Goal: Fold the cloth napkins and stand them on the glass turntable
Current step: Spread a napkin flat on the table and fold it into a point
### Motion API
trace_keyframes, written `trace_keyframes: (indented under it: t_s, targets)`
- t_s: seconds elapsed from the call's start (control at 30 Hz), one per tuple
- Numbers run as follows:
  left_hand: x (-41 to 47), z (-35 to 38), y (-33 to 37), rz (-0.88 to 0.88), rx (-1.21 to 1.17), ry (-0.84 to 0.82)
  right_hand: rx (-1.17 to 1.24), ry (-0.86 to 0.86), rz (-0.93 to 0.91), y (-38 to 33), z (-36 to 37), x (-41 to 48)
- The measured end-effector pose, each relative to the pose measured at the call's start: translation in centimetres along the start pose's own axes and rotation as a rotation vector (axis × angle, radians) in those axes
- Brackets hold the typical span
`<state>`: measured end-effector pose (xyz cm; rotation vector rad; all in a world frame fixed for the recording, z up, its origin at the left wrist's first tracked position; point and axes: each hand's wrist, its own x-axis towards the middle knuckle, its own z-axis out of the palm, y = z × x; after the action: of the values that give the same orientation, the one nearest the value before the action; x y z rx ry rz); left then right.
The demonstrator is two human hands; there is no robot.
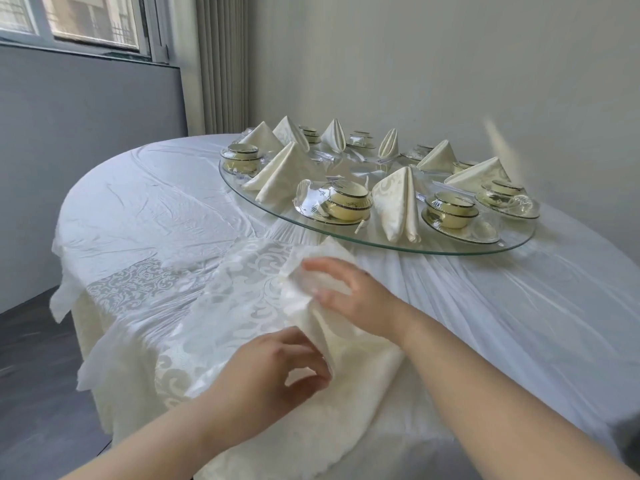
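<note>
**Where things sit in front of you**

The turntable [381, 245] rests on the far right of your surface [138, 202]. Folded napkins [398, 206] stand around its rim, with bowls [346, 200] between them. Nearer you, one napkin [360, 372] lies at the surface's front edge, with your left hand [273, 368] at its near fold and your right hand [349, 296] at its raised far end. A window [86, 22] is behind, left.

both hands [277, 368] pinching cream napkin [346, 368]; folded napkins on turntable [381, 245]

Cream damask napkin [322, 327], white tablecloth [138, 202]
</note>
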<state>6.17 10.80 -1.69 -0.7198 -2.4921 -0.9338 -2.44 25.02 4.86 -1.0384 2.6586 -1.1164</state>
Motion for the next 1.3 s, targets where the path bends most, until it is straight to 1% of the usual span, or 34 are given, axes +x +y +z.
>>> trace_keyframes:
  t_s: [0.03, 0.1, 0.17, 0.2, 0.3, 0.4, 0.47, 0.53, 0.6, 0.67, 0.73, 0.83, 0.87, 0.9, 0.93, 0.97, 1.0, 1.03, 1.07, 1.13, 1.2, 1.23, 1.27, 1.3]
  targets:
    - [-0.2, 0.2, -0.1, -0.013, -0.011, -0.013, -0.033, -0.071, -0.021, -0.3, 0.4, 0.1]
    - [-0.5, 0.1, -0.3, -0.002, 0.016, -0.040, -0.198, -0.197, -0.036, -0.2, 1.2, 0.2]
    - [-0.9, -0.2, -0.6, 0.020, 0.019, -0.063, -0.341, -0.258, -0.006, 0.5, 1.3, 0.1]
    - [-1.2, -0.4, -0.9, 0.025, -0.004, -0.069, -0.347, -0.256, 0.012, 1.1, 1.3, -0.1]
    - [-2.0, -0.9, -1.6, 0.015, -0.116, -0.020, -0.274, -0.138, -0.004, 3.0, 1.1, -0.8]
    - [-1.7, -2.3, -1.5, -0.091, -0.233, 0.096, -0.222, 0.042, -0.081, 4.2, 0.0, -2.5]
    - [-0.8, -3.4, -1.7, -0.165, -0.236, 0.147, -0.185, 0.145, -0.081, 4.7, -1.6, -3.8]
    - [0.5, -4.2, -2.0, -0.210, -0.169, 0.140, -0.174, 0.205, -0.066, 5.3, -3.5, -5.6]
    - [1.9, -4.3, -2.4, -0.287, -0.127, 0.055, -0.233, 0.232, -0.053, 5.9, -5.5, -7.8]
    - [3.3, -4.0, -2.5, -0.371, -0.120, -0.083, -0.295, 0.257, -0.033, 6.7, -6.9, -10.1]
    - [4.5, -3.0, -2.6, -0.396, -0.061, -0.224, -0.364, 0.294, -0.001, 7.8, -7.9, -12.5]
    - [6.1, -1.2, -2.2, -0.430, 0.095, -0.401, -0.528, 0.361, 0.053, 9.3, -9.0, -15.6]
    - [6.6, -0.6, -1.9, -0.420, 0.149, -0.438, -0.566, 0.322, 0.131, 9.4, -9.1, -16.3]
    - [7.0, -0.1, -1.7, -0.405, 0.205, -0.467, -0.596, 0.239, 0.251, 9.3, -9.3, -16.8]
    - [7.4, 0.4, -1.5, -0.394, 0.263, -0.480, -0.591, 0.111, 0.385, 9.1, -9.5, -17.3]
    - [7.7, 0.9, -1.3, -0.386, 0.320, -0.486, -0.523, 0.005, 0.491, 9.4, -9.9, -17.7]
    - [8.0, 1.4, -1.2, -0.374, 0.373, -0.492, -0.423, -0.047, 0.557, 9.3, -10.3, -17.9]
    - [8.1, 1.8, -1.1, -0.360, 0.422, -0.502, -0.330, -0.050, 0.596, 8.9, -10.6, -17.9]
    - [8.1, 2.1, -1.1, -0.351, 0.459, -0.517, -0.279, -0.017, 0.637, 8.6, -10.9, -17.7]
    - [7.9, 2.5, -0.9, -0.348, 0.497, -0.539, -0.283, 0.145, 0.656, 8.2, -11.1, -16.8]
    - [7.7, 2.7, -0.9, -0.348, 0.511, -0.527, -0.312, 0.334, 0.572, 7.3, -10.0, -15.1]
    - [7.6, 2.8, -1.0, -0.349, 0.517, -0.517, -0.329, 0.344, 0.537, 6.4, -9.0, -14.2]
    - [7.6, 2.8, -1.1, -0.350, 0.524, -0.507, -0.371, 0.272, 0.511, 5.7, -7.8, -13.3]
    - [7.5, 2.8, -1.1, -0.356, 0.525, -0.499, -0.440, 0.151, 0.523, 5.0, -6.4, -12.4]
